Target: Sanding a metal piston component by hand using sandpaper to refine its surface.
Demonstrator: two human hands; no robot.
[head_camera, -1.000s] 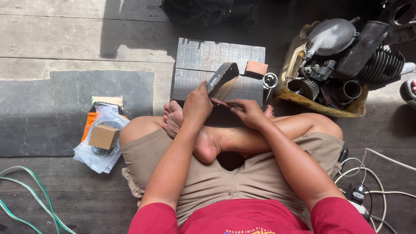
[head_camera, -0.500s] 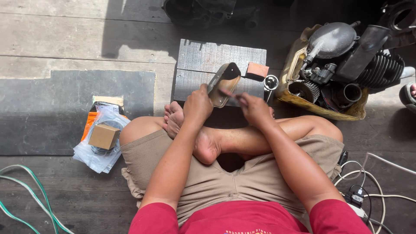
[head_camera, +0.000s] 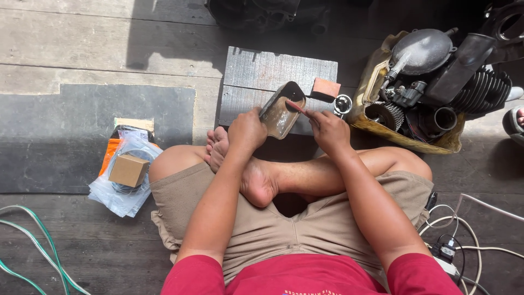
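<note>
Worn plank floor, person sits cross-legged. Left hand grip closed on curved metal cover, tilted above grey board. Right hand pinches thin red-tipped tool against it. Risk: tool skids off, jabs left fingers; cover twists loose.

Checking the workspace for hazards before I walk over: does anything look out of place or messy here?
Loose cables lie tangled on the floorboards by the person's right knee, and more cords trail at the lower left. The left hand grips a metal cover; the right hand works a thin tool on it.
</note>
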